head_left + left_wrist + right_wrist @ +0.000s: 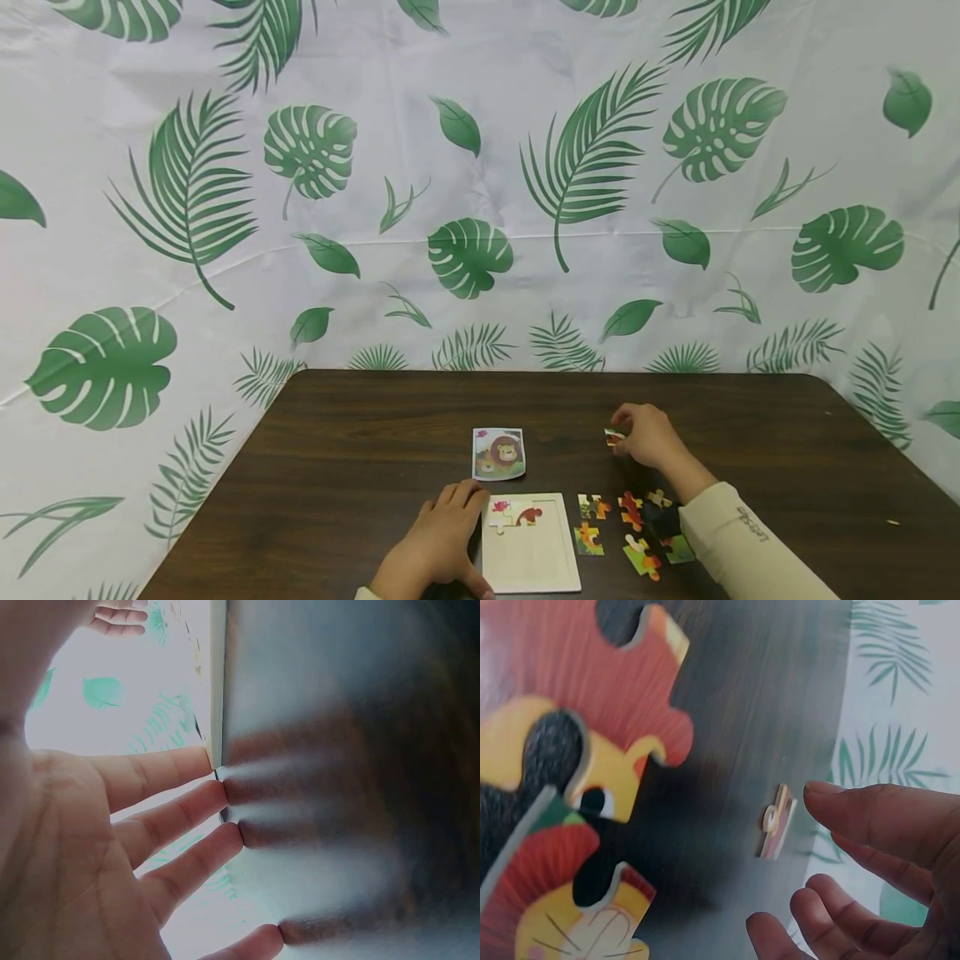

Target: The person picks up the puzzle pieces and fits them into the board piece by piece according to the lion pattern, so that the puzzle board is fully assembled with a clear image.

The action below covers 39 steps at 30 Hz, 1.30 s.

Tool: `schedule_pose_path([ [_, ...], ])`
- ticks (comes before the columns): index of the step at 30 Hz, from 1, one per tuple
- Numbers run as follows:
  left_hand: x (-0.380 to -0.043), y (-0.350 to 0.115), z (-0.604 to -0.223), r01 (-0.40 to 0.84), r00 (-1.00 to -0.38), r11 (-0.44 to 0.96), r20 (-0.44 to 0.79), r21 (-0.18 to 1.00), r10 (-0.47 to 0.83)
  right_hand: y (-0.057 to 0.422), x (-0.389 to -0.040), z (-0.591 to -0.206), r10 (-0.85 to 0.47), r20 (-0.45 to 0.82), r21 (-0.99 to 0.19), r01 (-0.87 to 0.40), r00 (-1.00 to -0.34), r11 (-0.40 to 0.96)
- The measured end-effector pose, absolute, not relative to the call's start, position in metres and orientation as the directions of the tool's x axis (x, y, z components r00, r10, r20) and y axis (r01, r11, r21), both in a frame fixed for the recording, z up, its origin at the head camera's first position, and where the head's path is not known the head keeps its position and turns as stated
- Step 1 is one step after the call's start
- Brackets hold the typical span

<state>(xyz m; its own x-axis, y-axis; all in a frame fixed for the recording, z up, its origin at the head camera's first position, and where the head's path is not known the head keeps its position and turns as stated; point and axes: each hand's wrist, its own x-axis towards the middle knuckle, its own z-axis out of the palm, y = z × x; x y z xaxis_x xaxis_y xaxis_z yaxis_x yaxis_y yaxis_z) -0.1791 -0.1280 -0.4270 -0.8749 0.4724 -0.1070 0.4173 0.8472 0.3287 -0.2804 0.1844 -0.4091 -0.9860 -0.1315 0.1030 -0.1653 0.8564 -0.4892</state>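
My left hand (442,537) rests its fingertips on the table at the left side of a pale wooden puzzle board (525,562). In the left wrist view the fingers of this left hand (150,825) are spread, one fingertip at the edge of the board (217,682). Two joined pieces (513,514) lie in the board's upper left. Farther back on the right, my right hand (651,437) hovers beside a single puzzle piece (612,437). The right wrist view shows a gap between thumb and fingers, with the puzzle piece (778,823) lying apart from them.
A lion picture card (498,455) lies behind the board. Several loose puzzle pieces (632,510) are spread to the board's right, some partly under the right sleeve (738,533). A white leaf-print cloth (480,192) hangs behind the dark wooden table (360,433).
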Motion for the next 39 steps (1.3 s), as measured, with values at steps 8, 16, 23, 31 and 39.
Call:
schedule_pose_path([
  [8,-0.179,-0.128,-0.428,0.421,-0.875,0.851,-0.105,0.315,0.472,0.187,-0.282,-0.413,-0.119,0.068,-0.481,-0.137,-0.991,0.866],
  [16,-0.179,-0.128,-0.427,0.415,-0.876,0.852,-0.112,0.318,0.469,0.189,-0.284,-0.416,-0.105,0.049,-0.47,-0.116,-0.993,0.875],
  [23,-0.18,-0.128,-0.425,0.411,-0.876,0.854,-0.12,0.32,0.467,0.189,-0.288,-0.418,-0.088,0.022,-0.466,-0.088,-0.996,0.88],
  [31,-0.178,-0.127,-0.424,0.402,-0.878,0.853,-0.124,0.332,0.462,0.191,-0.292,-0.419,-0.107,0.018,-0.451,-0.103,-0.994,0.886],
  [39,-0.177,-0.127,-0.423,0.4,-0.877,0.853,-0.129,0.335,0.462,0.191,-0.292,-0.418,-0.111,0.001,-0.462,-0.099,-0.994,0.881],
])
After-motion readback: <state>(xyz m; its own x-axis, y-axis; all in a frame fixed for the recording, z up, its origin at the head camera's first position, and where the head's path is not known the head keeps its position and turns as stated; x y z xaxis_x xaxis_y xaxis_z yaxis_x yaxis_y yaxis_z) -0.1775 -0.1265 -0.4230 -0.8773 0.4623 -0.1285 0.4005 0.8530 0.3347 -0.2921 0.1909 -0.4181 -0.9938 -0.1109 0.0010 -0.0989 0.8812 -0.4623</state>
